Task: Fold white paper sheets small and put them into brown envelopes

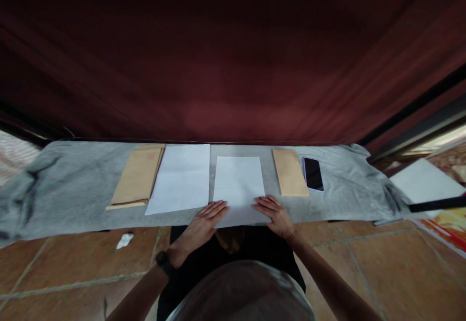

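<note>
A white sheet of paper [239, 180] lies flat on the grey cloth in front of me, its near edge close to the table's edge. My left hand [206, 224] rests on its lower left side with the fingers stretched out. On the lower right side, my right hand [274, 216] lies flat, fingers extended over the paper's edge. Left of this sheet is white paper [182, 177], with a stack of brown envelopes [137, 175] beside it. To the right sits a smaller brown envelope or stack of envelopes [290, 173].
A phone [313, 174] with a dark screen lies right of the small envelopes. Grey cloth [73, 185] covers the narrow table, and a dark red curtain [218, 68] hangs behind it. A white scrap [124, 241] lies on the tiled floor. A white board [427, 182] is at the far right.
</note>
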Demonstrator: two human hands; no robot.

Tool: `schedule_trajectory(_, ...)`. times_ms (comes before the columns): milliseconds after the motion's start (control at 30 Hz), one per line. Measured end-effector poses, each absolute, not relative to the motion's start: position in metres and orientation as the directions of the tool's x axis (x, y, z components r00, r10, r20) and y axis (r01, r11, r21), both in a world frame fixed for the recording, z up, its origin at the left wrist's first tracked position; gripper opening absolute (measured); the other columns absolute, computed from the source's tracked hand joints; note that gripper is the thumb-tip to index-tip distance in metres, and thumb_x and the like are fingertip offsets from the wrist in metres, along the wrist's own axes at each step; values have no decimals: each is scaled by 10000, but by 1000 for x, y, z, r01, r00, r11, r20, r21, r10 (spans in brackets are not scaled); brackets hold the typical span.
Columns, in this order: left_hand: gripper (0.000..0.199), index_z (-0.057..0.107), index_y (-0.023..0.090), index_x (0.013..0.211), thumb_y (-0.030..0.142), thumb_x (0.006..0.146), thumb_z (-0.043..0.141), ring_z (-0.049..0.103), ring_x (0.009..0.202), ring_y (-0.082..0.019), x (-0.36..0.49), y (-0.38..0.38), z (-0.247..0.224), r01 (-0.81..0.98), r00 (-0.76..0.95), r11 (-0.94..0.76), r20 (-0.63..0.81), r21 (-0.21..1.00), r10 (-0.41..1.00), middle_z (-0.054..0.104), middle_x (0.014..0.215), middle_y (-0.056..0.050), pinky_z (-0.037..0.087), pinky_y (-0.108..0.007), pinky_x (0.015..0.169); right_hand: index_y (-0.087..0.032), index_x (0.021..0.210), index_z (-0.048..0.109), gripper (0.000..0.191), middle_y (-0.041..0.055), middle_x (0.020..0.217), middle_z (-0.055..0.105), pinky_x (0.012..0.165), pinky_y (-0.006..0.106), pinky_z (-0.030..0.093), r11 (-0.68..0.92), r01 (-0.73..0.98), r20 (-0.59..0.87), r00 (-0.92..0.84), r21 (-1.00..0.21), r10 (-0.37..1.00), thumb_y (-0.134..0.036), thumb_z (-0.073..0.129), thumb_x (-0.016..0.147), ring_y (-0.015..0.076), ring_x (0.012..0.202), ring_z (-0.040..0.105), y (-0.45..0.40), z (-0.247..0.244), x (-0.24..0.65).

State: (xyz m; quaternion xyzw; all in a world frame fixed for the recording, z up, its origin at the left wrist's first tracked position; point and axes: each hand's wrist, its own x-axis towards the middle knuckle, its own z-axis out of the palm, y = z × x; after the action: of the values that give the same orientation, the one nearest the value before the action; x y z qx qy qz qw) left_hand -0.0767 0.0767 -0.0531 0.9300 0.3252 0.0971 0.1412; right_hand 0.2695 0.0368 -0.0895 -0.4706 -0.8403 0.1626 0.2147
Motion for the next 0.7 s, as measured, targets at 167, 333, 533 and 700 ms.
schedule_trajectory(167,357,662,229,1264,127,973,483,597,1297,-187,-77,69,-59,573,707,-721,209,390,675,672,1362,-47,509,-392,1106,-304,1357,633,574,25,1412,635,1223,506,322,505,695,255,-438,-512,862,-55,594,841,215,1353,547,31,-91,271)
schedule_trajectory(333,374,685,212,1191,53,913,491,558,1342,-216,-81,57,-48,567,692,-729,259,382,674,662,1368,-65,479,-445,1143,-275,1290,668,595,25,1355,676,1197,483,372,480,658,280,-392,-580,876,13,519,791,191,1296,597,20,-90,273)
schedule_trajectory(533,315,707,218,1096,86,901,497,571,1327,-234,-76,70,-47,594,679,-698,217,399,702,667,1361,-67,404,-499,1197,-258,1127,722,383,34,1244,733,1114,452,463,352,644,232,-267,-679,935,-56,540,856,200,1186,663,26,-81,272)
schedule_trajectory(700,293,682,231,1192,358,972,537,640,1232,-238,-70,81,-53,653,523,-512,157,558,838,723,1264,-65,503,-428,1099,-237,1061,744,199,62,1145,763,1021,415,517,181,624,125,-133,-760,983,-303,586,959,237,1107,692,36,-74,271)
